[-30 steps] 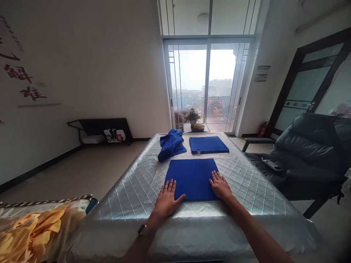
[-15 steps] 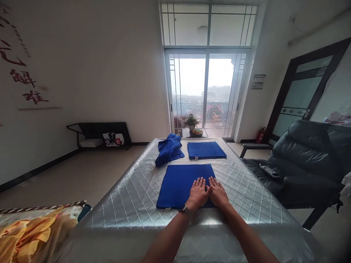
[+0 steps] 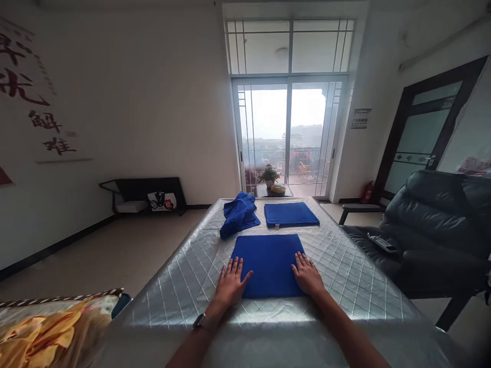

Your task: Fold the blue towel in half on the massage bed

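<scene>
A folded blue cloth [image 3: 270, 266] lies flat in front of me on the silver quilted table cover [image 3: 184, 286]. My left hand [image 3: 230, 281] rests at the cloth's left edge, fingers spread and thumb out over the blue fabric. At its right edge lies my right hand [image 3: 308, 273], palm down with the fingers stretched forward. Neither hand grips anything. Farther back on the table sits a second folded blue cloth [image 3: 291, 213] with a small white tag. Left of that one is a crumpled blue cloth [image 3: 240, 213].
A dark padded armchair [image 3: 433, 225] stands along the table's right side, with a remote-like device [image 3: 382, 244] on its seat. Beyond the table's far end are a potted plant [image 3: 270, 175] and a glass sliding door [image 3: 264, 122]. Yellow fabric [image 3: 42, 332] lies at lower left.
My left hand has moved left from beside the right hand to the cloth's left edge. My right hand stays near the right edge. The view has tilted up slightly.
</scene>
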The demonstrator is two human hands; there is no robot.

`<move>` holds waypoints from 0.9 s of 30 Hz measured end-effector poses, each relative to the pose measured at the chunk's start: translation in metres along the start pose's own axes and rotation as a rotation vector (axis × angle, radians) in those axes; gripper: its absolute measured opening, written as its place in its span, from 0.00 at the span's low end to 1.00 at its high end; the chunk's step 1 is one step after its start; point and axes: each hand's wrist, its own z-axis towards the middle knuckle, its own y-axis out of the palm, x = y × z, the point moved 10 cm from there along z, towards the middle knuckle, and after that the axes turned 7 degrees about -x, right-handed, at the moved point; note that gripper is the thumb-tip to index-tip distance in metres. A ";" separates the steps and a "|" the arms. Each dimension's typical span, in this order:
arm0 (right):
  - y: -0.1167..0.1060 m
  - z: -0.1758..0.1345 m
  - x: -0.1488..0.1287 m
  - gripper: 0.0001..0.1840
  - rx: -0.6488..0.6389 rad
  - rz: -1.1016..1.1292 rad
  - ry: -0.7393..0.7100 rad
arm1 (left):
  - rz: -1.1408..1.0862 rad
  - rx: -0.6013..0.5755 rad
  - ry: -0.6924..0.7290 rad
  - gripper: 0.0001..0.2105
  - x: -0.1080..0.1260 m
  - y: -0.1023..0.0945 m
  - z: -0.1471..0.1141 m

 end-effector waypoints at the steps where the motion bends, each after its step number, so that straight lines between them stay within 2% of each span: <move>1: 0.000 0.000 0.000 0.37 -0.003 0.000 0.002 | 0.001 0.002 0.000 0.41 -0.004 0.001 -0.002; 10: 0.001 0.000 0.000 0.36 -0.017 -0.045 0.002 | -0.046 0.003 0.013 0.43 -0.001 0.001 -0.004; 18: -0.016 -0.017 -0.009 0.35 0.042 -0.055 -0.030 | -0.025 0.036 0.037 0.43 0.000 -0.003 -0.006; 27: 0.007 -0.050 -0.001 0.36 -0.031 -0.013 -0.036 | -0.050 0.029 0.031 0.44 -0.002 0.000 -0.004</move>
